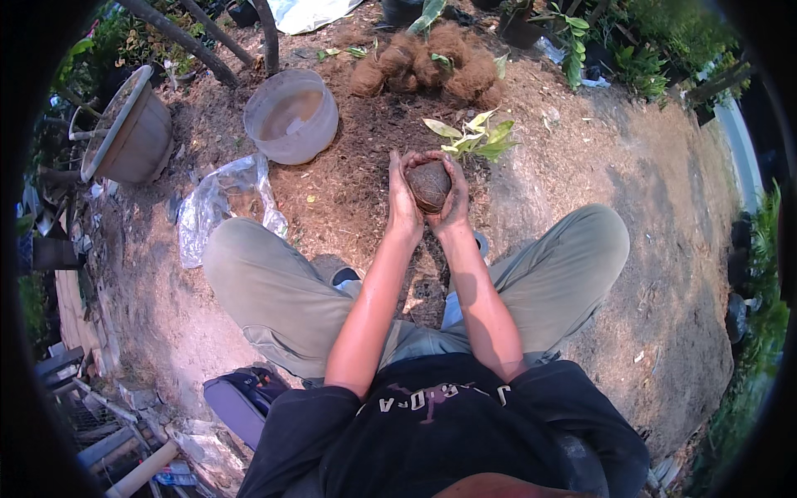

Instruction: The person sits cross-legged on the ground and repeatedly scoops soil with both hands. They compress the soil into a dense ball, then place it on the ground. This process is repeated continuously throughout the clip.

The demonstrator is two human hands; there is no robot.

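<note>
My left hand (403, 196) and my right hand (456, 196) cup a rounded brown fibrous ball (428, 187) between them, low over the ground between my knees. Both palms look muddy. Just beyond the right hand lies a variegated leafy plant (476, 137); whether it is joined to the ball cannot be told. Farther ahead, several brown fibre balls (429, 65) sit piled on the soil with a few leaves among them. A cloudy plastic tub (311, 134) with murky water stands ahead to the left.
Crumpled clear plastic (208, 211) lies by my left knee. A large planter (140, 137) leans at the left, near thin tree trunks (268, 37). Potted plants (523, 25) line the far edge. A dark bag (240, 398) and scrap wood (149, 467) lie at the lower left.
</note>
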